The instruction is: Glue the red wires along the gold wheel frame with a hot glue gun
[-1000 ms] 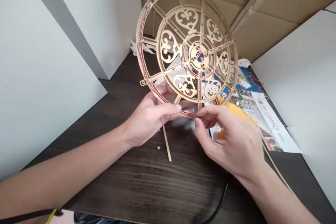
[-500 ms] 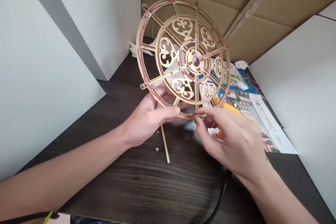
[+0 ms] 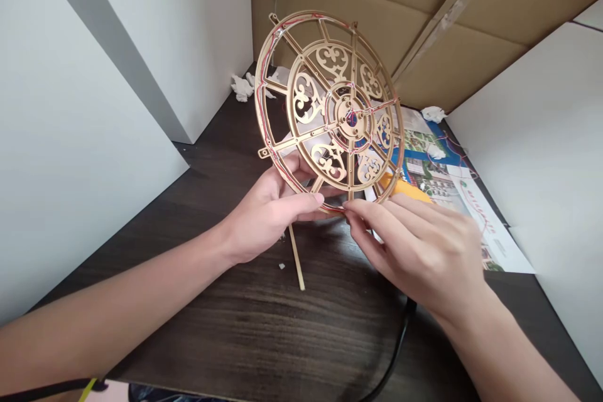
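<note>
- Head view, hidden parts: both forearms are cut off by the lower edge, and a yellow-and-black band at the bottom left corner is only partly seen. An orange object (image 3: 406, 188) is mostly covered by the wheel and the right hand, so its kind cannot be told. A black cable (image 3: 394, 355) is cut off at the bottom edge.
- Head view, counts: one gold openwork wheel (image 3: 330, 107) is seen, held upright above the dark wooden table (image 3: 264, 333), its face turned toward the camera and a thin red wire run along its rim. One thin wooden stick (image 3: 296, 257) lies on the table below the wheel. One printed leaflet (image 3: 471, 213) lies flat behind the right hand. Three crumpled white paper scraps can be made out, one (image 3: 241, 86) at the back left and two by the leaflet. White panels stand at both sides, and brown cardboard (image 3: 424, 25) closes the back.
- Head view, fingers: the left hand (image 3: 268, 217) is closed on the wheel's lower rim, thumb in front, fingers curled behind the spokes. The right hand (image 3: 424, 251) has its fingers stretched out and close together, the thumb and fingertips pinched at the bottom of the rim, just beside the left thumb.
</note>
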The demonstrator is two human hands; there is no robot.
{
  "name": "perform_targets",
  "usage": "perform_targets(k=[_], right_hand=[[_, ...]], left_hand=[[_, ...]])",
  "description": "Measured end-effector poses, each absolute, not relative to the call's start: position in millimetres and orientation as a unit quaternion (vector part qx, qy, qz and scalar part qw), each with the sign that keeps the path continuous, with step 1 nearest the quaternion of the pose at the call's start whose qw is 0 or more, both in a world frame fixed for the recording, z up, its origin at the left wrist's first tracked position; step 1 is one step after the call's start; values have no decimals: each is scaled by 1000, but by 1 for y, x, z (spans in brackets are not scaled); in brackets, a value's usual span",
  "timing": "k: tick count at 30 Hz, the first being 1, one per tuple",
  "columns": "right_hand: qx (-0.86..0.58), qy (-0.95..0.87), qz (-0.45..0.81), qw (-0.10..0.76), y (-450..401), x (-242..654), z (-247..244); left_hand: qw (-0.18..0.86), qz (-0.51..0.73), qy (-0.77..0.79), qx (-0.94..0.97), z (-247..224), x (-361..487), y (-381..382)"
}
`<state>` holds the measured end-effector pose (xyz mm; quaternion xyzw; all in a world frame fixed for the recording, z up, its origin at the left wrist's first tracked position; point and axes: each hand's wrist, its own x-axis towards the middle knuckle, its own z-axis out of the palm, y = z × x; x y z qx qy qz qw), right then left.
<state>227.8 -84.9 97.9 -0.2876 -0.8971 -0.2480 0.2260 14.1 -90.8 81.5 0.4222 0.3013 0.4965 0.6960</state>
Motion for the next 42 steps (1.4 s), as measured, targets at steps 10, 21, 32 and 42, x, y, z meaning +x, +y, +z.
perform_targets(k=[10, 21, 32, 42], right_hand=[[-308, -896, -213, 238, -85, 231, 97], [-349, -884, -187, 249, -84, 231, 97], [-729, -682, -53, -6, -92, 306, 118], [-711, -692, 119, 19, -72, 286, 93]], left_hand=[[717, 488, 286, 407, 82, 15, -88], [736, 487, 243, 403, 84, 14, -84], [660, 563, 300, 396, 86, 11, -81], [623, 580, 312, 422, 87, 12, -80]])
